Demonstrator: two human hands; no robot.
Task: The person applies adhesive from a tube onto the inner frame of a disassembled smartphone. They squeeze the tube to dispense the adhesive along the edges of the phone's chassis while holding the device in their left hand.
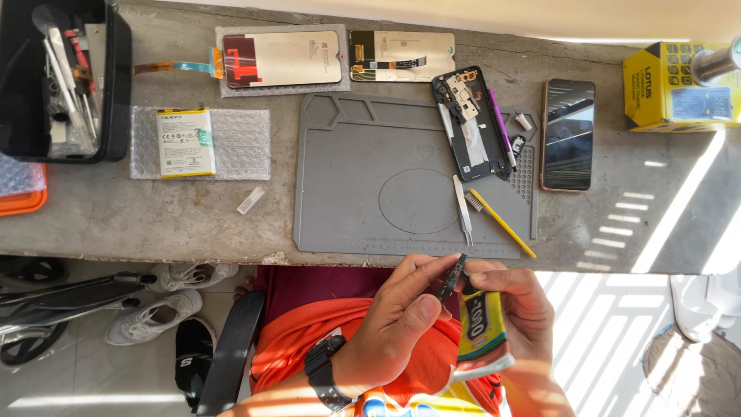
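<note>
Nearest, over the lap, the left hand point(397, 313) pinches a small dark part point(451, 278) between thumb and fingertips; it looks like a thin frame piece, though the view is too small to be sure. The right hand point(515, 309) is wrapped around a yellow glue tube point(480, 328), its tip touching the part. Beyond, on the grey mat point(370, 177), lie tweezers point(462, 208) and a yellow brush point(502, 222). Further back sit an opened phone body point(471, 123), a battery point(185, 143) on the left, and two screens point(282, 59) along the far edge.
</note>
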